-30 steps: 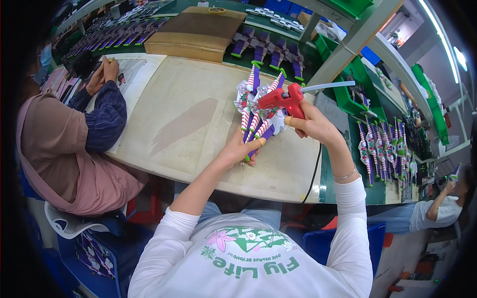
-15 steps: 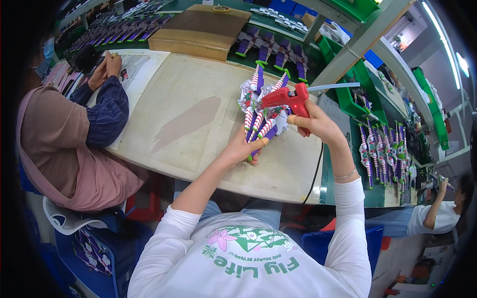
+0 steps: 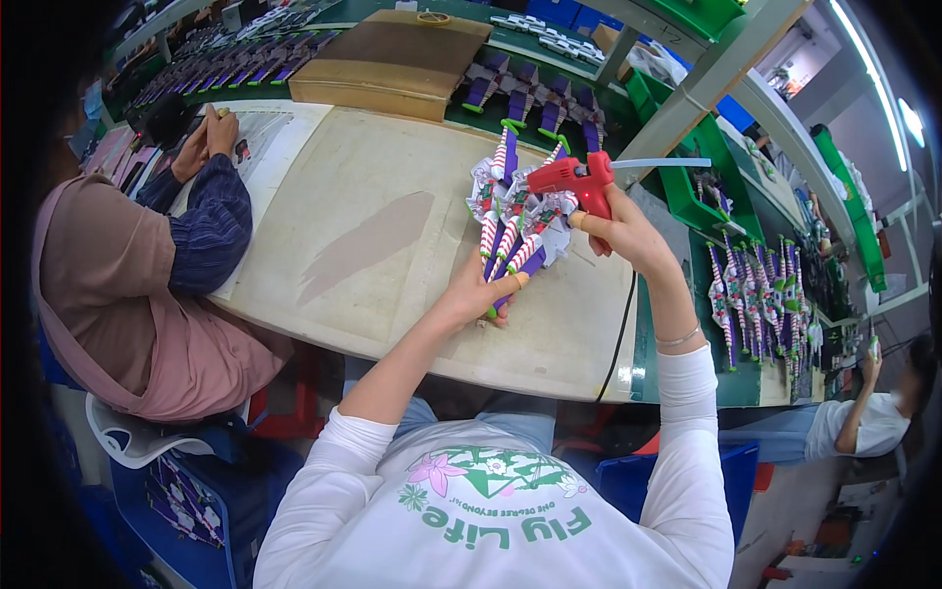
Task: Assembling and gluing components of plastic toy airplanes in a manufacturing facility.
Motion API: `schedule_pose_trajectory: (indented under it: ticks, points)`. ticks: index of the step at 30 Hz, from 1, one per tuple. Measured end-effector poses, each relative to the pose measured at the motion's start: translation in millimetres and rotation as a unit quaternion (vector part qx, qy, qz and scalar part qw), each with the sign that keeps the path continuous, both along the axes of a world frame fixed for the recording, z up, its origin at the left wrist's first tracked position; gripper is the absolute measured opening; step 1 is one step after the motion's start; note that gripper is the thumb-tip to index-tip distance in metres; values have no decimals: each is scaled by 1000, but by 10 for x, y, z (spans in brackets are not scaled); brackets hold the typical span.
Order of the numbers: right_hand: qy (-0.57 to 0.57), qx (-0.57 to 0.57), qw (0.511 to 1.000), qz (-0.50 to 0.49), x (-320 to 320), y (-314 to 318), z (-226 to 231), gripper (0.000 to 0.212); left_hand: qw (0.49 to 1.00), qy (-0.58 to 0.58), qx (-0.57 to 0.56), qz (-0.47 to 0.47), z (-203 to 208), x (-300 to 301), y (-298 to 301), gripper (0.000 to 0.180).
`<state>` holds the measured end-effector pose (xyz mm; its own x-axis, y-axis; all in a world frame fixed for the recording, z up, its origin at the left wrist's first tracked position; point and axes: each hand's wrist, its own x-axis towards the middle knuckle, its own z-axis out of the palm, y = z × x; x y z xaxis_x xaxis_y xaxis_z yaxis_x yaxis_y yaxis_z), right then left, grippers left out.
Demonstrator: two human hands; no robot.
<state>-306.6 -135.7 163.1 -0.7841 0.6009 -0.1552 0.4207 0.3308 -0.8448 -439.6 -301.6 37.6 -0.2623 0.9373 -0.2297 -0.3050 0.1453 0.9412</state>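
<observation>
My left hand (image 3: 481, 291) grips the lower ends of a fan of purple and red-white striped paper sticks (image 3: 510, 211), held up over the pale worktable (image 3: 392, 245). My right hand (image 3: 623, 231) holds a red glue gun (image 3: 577, 179) with a clear glue stick jutting out to the right. The gun's nozzle points left and touches the top of the fan.
A co-worker in a brown vest (image 3: 118, 285) sits at my left, hands at the table's far corner. A cardboard box (image 3: 392, 59) lies behind the table. More purple striped pieces hang at the right (image 3: 765, 304) and lie in rows at the back (image 3: 226, 69). Another person (image 3: 863, 422) sits far right.
The fan and glue gun stay together over the table. Both hands have barely shifted.
</observation>
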Motion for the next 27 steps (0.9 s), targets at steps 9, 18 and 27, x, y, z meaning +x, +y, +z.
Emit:
schedule_pose_trajectory:
  ticks: [9, 18, 27]
  points:
    - [27, -15, 999, -29, -70, 68, -88, 42, 1000, 5, 9, 3, 8, 7, 0, 42]
    - [30, 48, 998, -18, -91, 120, -153, 53, 1000, 8, 13, 3, 15, 1, 2, 42]
    - [44, 371, 927, 44, -57, -23, -283, 43, 1000, 6, 25, 5, -6, 18, 9, 42]
